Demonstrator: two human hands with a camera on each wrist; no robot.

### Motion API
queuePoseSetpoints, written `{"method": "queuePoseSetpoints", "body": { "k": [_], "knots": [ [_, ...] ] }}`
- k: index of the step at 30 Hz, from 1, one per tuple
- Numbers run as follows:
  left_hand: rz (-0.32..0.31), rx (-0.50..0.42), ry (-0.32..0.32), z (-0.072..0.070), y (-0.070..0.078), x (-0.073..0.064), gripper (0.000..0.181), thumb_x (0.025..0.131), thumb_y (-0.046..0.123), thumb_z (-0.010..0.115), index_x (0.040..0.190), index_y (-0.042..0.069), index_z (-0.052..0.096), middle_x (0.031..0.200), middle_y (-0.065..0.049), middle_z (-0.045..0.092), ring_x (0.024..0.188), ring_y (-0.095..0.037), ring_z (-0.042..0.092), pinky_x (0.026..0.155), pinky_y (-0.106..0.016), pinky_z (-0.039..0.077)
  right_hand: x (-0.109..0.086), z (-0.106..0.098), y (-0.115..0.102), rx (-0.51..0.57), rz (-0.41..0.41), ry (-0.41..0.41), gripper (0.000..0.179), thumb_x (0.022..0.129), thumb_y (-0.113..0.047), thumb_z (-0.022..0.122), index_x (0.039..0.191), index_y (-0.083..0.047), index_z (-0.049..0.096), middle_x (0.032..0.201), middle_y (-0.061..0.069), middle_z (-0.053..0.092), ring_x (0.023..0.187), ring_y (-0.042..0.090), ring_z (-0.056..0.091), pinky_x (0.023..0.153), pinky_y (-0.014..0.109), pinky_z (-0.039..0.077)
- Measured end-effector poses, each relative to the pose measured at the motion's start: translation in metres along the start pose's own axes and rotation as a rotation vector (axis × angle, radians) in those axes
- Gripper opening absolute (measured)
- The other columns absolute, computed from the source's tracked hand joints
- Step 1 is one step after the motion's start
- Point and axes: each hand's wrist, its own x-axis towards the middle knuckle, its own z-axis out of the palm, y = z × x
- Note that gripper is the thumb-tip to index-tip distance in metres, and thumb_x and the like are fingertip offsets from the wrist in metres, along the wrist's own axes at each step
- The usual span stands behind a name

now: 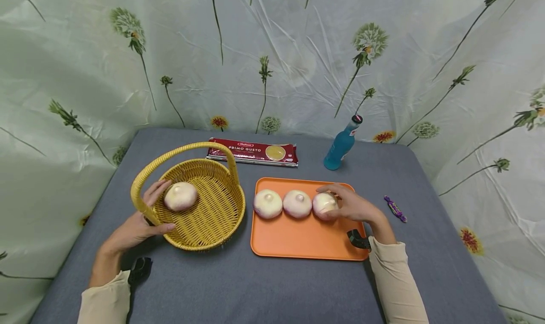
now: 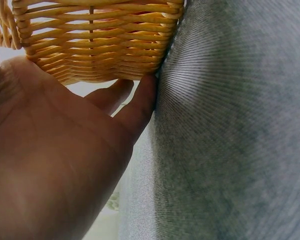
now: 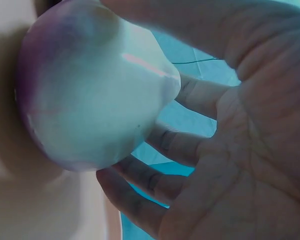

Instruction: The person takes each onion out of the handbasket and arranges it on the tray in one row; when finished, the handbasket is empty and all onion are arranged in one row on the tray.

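Note:
My left hand [image 1: 137, 224] holds the left side of a yellow wicker basket [image 1: 217, 239] with an upright handle. In the left wrist view, fingers [image 2: 135, 107] reach along the woven outer wall, low by the cloth. One white-and-purple turnip [image 1: 181, 196] lies inside the basket. On the orange tray [image 1: 298, 241], my right hand [image 1: 355, 205] grips the rightmost turnip [image 1: 324, 204], thumb on the near side and fingers round the far side. Its white body tapers to a nub, with purple low down, in the right wrist view. Two more turnips, the middle one [image 1: 297, 204] and the left one [image 1: 268, 204], sit beside it.
Behind the basket lies a red PRIMO GUSTO packet [image 1: 255, 152]. A blue bottle [image 1: 340, 146] with a dark cap stands behind the tray. To the tray's right is a purple wrapped candy [image 1: 395, 209]. Flowered fabric [image 1: 298, 78] hangs along the grey table's back edge.

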Motion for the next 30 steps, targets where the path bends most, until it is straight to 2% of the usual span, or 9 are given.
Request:
{"method": "queuePoseSetpoints", "body": {
  "k": [15,21,23,26,28,30],
  "knots": [
    [0.002,-0.009,0.002,0.001,-0.001,0.001,0.107,0.08,-0.003,0.079,0.162,0.016,0.013,0.165,-0.013,-0.003,0.152,-0.025,-0.006,0.11,-0.067,-0.001,-0.003,-0.002,-0.005,-0.063,-0.015,0.061,0.062,0.086,-0.017,0.079,0.142,-0.006,0.053,0.148,0.021,0.045,0.132,0.045,0.041,0.107,0.068,0.03],
    [-0.002,0.001,0.001,0.0,0.0,0.0,0.107,0.08,-0.002,0.079,0.162,0.016,0.012,0.165,-0.013,-0.003,0.151,-0.023,-0.005,0.111,-0.066,0.0,-0.002,-0.002,-0.01,-0.085,-0.04,0.086,0.064,0.086,-0.023,0.08,0.141,-0.006,0.053,0.147,0.019,0.046,0.135,0.044,0.04,0.108,0.068,0.031],
    [0.0,0.015,0.002,-0.001,0.0,0.001,0.107,0.08,-0.002,0.079,0.162,0.018,0.013,0.166,-0.011,-0.002,0.151,-0.02,-0.003,0.114,-0.06,0.002,-0.003,-0.002,-0.014,-0.098,-0.052,0.1,0.065,0.086,-0.024,0.081,0.141,-0.007,0.053,0.148,0.018,0.046,0.136,0.042,0.039,0.108,0.067,0.031],
    [0.011,0.031,0.006,-0.001,-0.001,0.001,0.107,0.08,-0.002,0.079,0.162,0.018,0.014,0.166,-0.01,0.0,0.151,-0.016,0.0,0.118,-0.039,0.005,-0.003,-0.002,-0.022,-0.114,-0.072,0.116,0.065,0.084,-0.025,0.082,0.141,-0.01,0.054,0.148,0.016,0.046,0.139,0.04,0.038,0.109,0.066,0.03],
    [0.02,0.037,0.01,-0.001,-0.001,0.001,0.107,0.079,-0.002,0.079,0.162,0.017,0.014,0.166,-0.01,0.001,0.151,-0.016,0.0,0.115,-0.026,0.006,-0.003,-0.001,-0.028,-0.121,-0.085,0.12,0.065,0.085,-0.026,0.082,0.142,-0.012,0.054,0.149,0.015,0.045,0.139,0.038,0.038,0.11,0.065,0.03],
    [0.025,0.034,0.012,-0.001,-0.001,0.001,0.107,0.079,-0.004,0.079,0.162,0.016,0.014,0.165,-0.011,0.001,0.151,-0.015,0.001,0.111,-0.018,0.007,-0.003,0.001,-0.033,-0.124,-0.105,0.12,0.064,0.085,-0.027,0.081,0.141,-0.013,0.054,0.149,0.013,0.045,0.139,0.037,0.038,0.11,0.065,0.03]
  ]
}}
